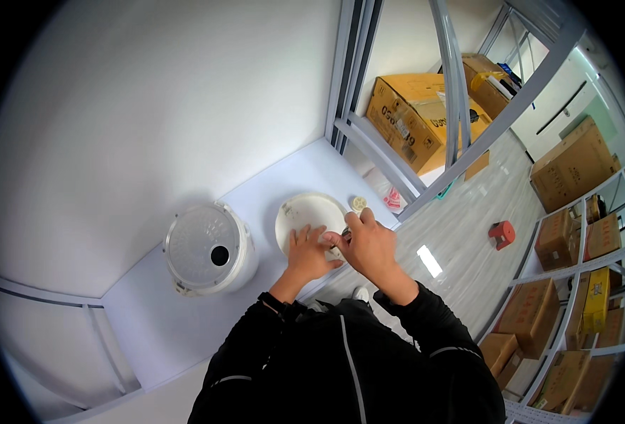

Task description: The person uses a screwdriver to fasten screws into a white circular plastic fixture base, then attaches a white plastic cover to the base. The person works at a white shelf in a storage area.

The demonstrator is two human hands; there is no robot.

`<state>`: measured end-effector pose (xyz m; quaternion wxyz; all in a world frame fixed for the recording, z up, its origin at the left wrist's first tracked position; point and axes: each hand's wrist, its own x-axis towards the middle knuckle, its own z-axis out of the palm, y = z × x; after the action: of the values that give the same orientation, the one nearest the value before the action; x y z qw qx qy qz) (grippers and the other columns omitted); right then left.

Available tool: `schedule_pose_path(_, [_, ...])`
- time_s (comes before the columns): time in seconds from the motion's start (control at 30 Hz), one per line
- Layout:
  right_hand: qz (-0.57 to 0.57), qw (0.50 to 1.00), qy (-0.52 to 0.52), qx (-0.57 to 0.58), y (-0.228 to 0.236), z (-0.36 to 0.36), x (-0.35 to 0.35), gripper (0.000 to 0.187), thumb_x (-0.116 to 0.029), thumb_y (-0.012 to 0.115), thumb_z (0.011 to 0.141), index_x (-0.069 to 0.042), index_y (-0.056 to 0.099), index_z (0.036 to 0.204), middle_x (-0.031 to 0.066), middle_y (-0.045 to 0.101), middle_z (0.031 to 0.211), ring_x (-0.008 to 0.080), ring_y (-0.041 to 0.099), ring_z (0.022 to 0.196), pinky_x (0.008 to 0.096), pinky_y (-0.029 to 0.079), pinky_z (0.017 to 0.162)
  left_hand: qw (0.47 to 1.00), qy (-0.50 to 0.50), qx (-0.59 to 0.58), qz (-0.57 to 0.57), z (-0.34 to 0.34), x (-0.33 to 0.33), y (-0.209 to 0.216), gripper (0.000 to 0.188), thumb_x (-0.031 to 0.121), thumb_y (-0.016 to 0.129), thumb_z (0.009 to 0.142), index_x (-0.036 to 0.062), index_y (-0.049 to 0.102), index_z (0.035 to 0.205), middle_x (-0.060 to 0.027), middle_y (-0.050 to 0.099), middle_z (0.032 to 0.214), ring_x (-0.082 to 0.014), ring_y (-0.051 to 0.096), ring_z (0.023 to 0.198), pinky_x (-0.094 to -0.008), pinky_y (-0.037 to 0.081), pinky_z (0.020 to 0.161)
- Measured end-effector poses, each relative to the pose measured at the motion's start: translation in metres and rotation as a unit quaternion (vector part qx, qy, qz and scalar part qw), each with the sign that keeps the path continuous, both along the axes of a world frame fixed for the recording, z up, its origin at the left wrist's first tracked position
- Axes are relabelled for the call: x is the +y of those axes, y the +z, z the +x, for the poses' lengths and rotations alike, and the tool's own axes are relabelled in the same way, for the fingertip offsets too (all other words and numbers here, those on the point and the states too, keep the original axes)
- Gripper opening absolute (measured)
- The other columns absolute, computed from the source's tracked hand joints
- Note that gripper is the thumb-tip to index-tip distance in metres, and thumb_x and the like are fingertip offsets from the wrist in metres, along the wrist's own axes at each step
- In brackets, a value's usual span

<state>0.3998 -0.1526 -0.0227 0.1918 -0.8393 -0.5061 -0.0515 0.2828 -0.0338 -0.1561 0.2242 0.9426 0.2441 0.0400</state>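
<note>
A round, off-white, shallow lid-like piece (297, 213) with a raised rim rests on the white table (150, 318), near its front edge. My left hand (311, 257) lies on its near side with the fingers spread and stretched. Close by, my right hand (370, 246) is closed at the right side of that piece. Something small and dark shows between its thumb and fingers, too hidden to name. Just beyond the right hand sits a small, pale round cap-like part (358, 203).
A white bucket (238, 265) with a translucent lid and a black round spot stands to the left. Metal frame posts (397, 169) rise at the table's right end, with a large cardboard box (408, 124) behind. On the floor is a red stool (501, 234); shelves (563, 272) hold boxes.
</note>
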Motion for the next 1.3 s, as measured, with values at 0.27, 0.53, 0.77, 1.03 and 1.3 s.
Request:
schedule_pose_path(0.27, [0.015, 0.998, 0.049, 0.034, 0.009, -0.001, -0.009, 0.042, -0.03, 0.083, 0.087, -0.005, 0.062, 0.114, 0.0161, 0.066, 0.108, 0.0343, 0.073, 0.085, 0.0445, 0.058, 0.063, 1.0, -0.008, 0.004, 0.004, 0.001, 0.003, 0.0, 0.063, 0.065, 0.082, 0.081, 0.0258, 0.08, 0.131, -0.0058, 0.048, 0.164, -0.0413, 0.033, 0.156, -0.0699, 0.015, 0.127])
schedule_pose_path(0.53, [0.034, 0.999, 0.005, 0.002, 0.02, 0.002, -0.006, 0.048, -0.04, 0.081, 0.089, -0.004, 0.059, 0.112, 0.0133, 0.071, 0.09, 0.0357, 0.073, 0.07, 0.0452, 0.055, 0.056, 1.0, -0.014, 0.024, 0.002, 0.0, 0.002, 0.009, 0.065, 0.064, 0.082, 0.081, 0.0271, 0.078, 0.134, -0.0054, 0.048, 0.165, -0.0412, 0.031, 0.157, -0.0684, 0.015, 0.129])
schedule_pose_path(0.77, [-0.022, 0.999, -0.016, 0.037, 0.009, 0.003, -0.01, 0.046, -0.039, 0.081, 0.091, -0.005, 0.059, 0.113, 0.0155, 0.069, 0.1, 0.0354, 0.074, 0.079, 0.0441, 0.056, 0.059, 0.999, -0.015, 0.026, 0.014, 0.0, 0.002, 0.006, 0.065, 0.066, 0.081, 0.082, 0.0269, 0.078, 0.133, -0.0052, 0.049, 0.165, -0.0408, 0.033, 0.156, -0.0683, 0.018, 0.128])
schedule_pose_path(1.03, [0.069, 0.996, 0.055, 0.03, 0.02, -0.007, -0.019, 0.04, -0.035, 0.079, 0.094, -0.006, 0.06, 0.113, 0.0179, 0.067, 0.098, 0.0378, 0.073, 0.079, 0.0458, 0.056, 0.061, 0.998, -0.01, 0.056, 0.012, 0.004, 0.001, 0.009, 0.065, 0.066, 0.079, 0.083, 0.0275, 0.077, 0.135, -0.0049, 0.047, 0.166, -0.0384, 0.03, 0.158, -0.0671, 0.014, 0.129])
schedule_pose_path(1.3, [-0.087, 0.996, -0.023, 0.013, 0.016, -0.002, -0.012, 0.039, -0.032, 0.079, 0.092, -0.005, 0.06, 0.113, 0.0175, 0.066, 0.096, 0.0367, 0.073, 0.077, 0.0462, 0.057, 0.062, 0.999, -0.019, 0.021, 0.028, 0.002, 0.002, 0.0, 0.064, 0.066, 0.082, 0.08, 0.0265, 0.079, 0.131, -0.0055, 0.05, 0.163, -0.0401, 0.034, 0.155, -0.0689, 0.017, 0.127])
